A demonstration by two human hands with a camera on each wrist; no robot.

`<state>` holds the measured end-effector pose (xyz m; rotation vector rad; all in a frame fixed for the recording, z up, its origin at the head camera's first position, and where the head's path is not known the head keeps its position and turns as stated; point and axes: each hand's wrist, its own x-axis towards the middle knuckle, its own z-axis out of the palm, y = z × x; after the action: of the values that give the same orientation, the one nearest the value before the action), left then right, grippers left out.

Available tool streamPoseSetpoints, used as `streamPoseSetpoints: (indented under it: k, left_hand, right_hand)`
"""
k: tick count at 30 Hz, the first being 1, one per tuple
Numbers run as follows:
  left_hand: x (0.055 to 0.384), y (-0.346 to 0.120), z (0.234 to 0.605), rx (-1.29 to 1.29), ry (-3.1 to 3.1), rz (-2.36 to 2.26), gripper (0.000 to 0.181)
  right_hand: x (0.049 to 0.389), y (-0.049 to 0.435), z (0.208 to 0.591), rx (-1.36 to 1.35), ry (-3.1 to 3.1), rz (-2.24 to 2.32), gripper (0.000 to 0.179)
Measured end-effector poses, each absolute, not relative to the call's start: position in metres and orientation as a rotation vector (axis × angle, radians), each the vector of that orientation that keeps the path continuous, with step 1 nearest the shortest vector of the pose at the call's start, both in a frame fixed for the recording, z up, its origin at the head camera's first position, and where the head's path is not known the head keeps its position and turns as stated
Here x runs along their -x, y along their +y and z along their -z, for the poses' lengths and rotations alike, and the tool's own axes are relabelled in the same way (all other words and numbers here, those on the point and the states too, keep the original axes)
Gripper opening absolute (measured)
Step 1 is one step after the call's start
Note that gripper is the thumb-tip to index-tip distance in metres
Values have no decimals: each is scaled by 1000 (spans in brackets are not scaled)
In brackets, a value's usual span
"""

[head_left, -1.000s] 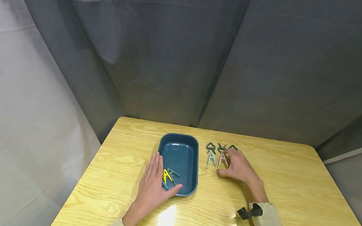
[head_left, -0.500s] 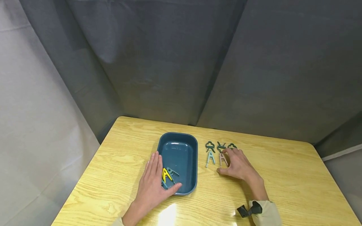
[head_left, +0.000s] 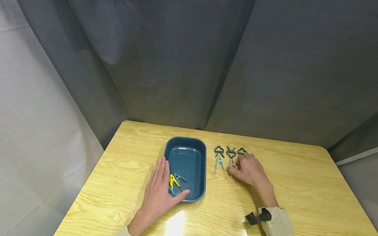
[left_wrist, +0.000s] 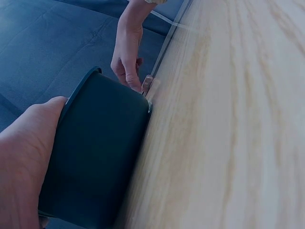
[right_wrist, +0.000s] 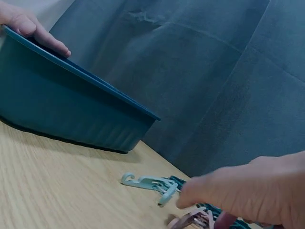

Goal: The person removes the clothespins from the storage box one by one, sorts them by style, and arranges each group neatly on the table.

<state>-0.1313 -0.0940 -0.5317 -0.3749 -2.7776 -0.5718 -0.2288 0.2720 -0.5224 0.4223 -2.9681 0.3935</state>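
Grey cloth (head_left: pixel 177 65) hangs behind and left of the bin. Wood-grain table (head_left: pixel 127 157) under the bin. Dark blue bin (head_left: pixel 186 165), landmark here, stands upright; three clips lie inside, at its near left part. Left hand (head_left: pixel 160 188) laid over the bin's left rim, fingers straight, thumb spread across the near end. Right hand (head_left: pixel 251 168) to the right of the bin, fingers bent at the pink clip (right_wrist: pixel 189 218) and touching it; cannot tell if it is pinched. Beige sleeve on that arm (head_left: pixel 277 221), black device (head_left: pixel 258 217) at the wrist. Three dark green clips (head_left: pixel 219 151) in a row right of the bin; middle one turned the opposite way, rightmost partly behind the right hand. Light blue clip (right_wrist: pixel 147 182) between bin and pink clip, on the near side of that row. In the bin: yellow clip (head_left: pixel 173 181), grey-green clip (head_left: pixel 178 178) touching or just beside it, blue clip (head_left: pixel 172 191) partly hidden by the left hand.
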Motion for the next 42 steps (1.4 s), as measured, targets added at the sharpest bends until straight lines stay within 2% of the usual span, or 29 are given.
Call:
streamPoseSetpoints:
  k: [17,22,29,36,42]
  left_hand:
    - [131,-95,533,366,-2799,573,125]
    - [132,-95,534,372,-2790,575,125]
    - [133,-95,533,372,-2784,565,126]
    - [133,-94,532,358,-2819,590,128]
    - [133,-94,531,355,-2818,560,131]
  right_hand:
    - [229,264,527,-358,-2884,-280,56]
    - [226,260,514,-403,-2812,-349,39]
    - [215,225,491,-711,-2627,-624,4]
    - [201,170,490,-970,-2630,-713,34]
    - [196,143,496,-1085,-2693,-681,42]
